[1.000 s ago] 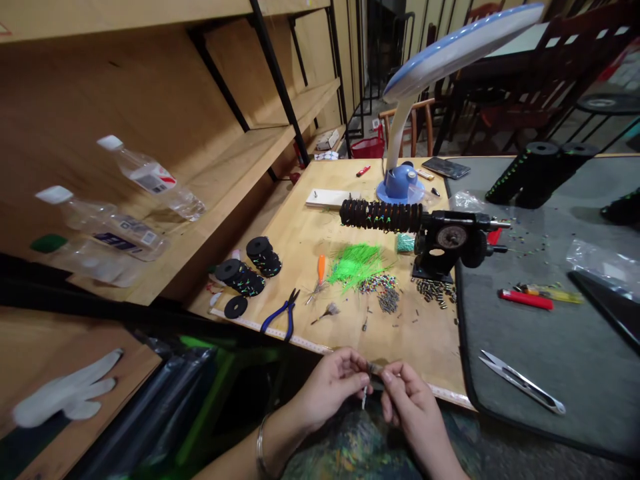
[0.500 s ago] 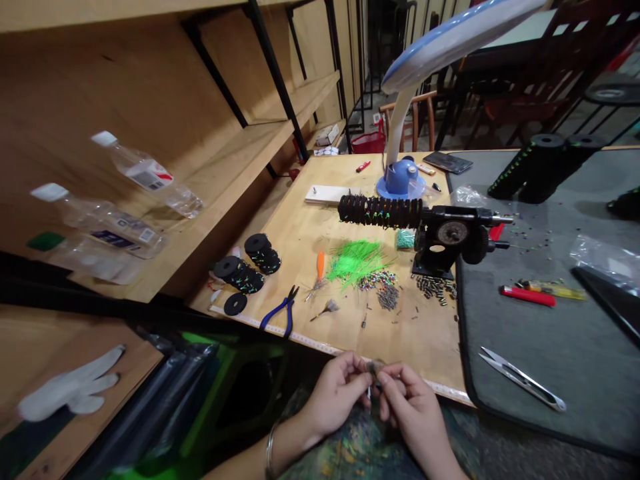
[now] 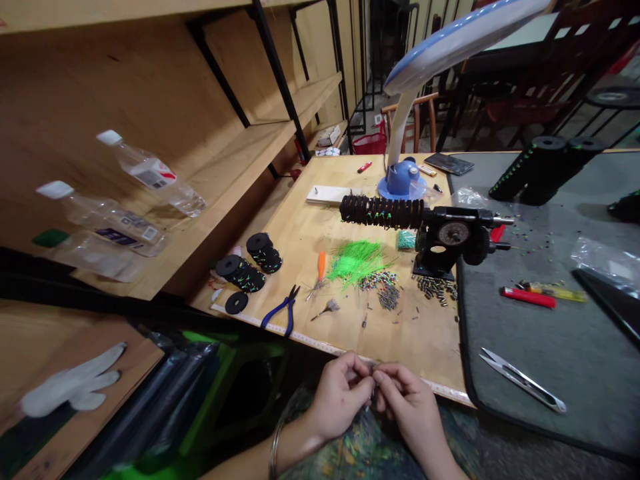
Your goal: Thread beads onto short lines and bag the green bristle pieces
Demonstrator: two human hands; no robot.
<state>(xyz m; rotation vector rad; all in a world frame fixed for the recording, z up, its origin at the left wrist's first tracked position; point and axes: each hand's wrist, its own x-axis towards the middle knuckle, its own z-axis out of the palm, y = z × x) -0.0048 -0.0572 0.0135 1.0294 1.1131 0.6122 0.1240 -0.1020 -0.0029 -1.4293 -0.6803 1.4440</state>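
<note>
My left hand (image 3: 341, 400) and my right hand (image 3: 407, 407) meet fingertip to fingertip just below the front edge of the wooden table (image 3: 300, 233). Both are closed in a pinch on a tiny dark piece between them, too small to name. Just beyond them on the table lie small metal pieces (image 3: 388, 296), a heap of green strands (image 3: 357, 257) and blue-handled pliers (image 3: 281, 311). A black winder (image 3: 443, 239) carries a row of black spools (image 3: 381, 211).
Black spools (image 3: 245, 267) sit at the table's left. A blue desk lamp (image 3: 400, 181) stands at the back. On the grey mat (image 3: 550, 333) lie thread snips (image 3: 523, 381), a red lighter (image 3: 527, 297) and black rolls (image 3: 543, 170). Water bottles (image 3: 150, 177) lie on the left shelf, a white glove (image 3: 70, 390) below.
Both hands have drawn slightly lower and closer together; the small piece that hung visibly between the fingers a second ago is now mostly hidden in the pinch.
</note>
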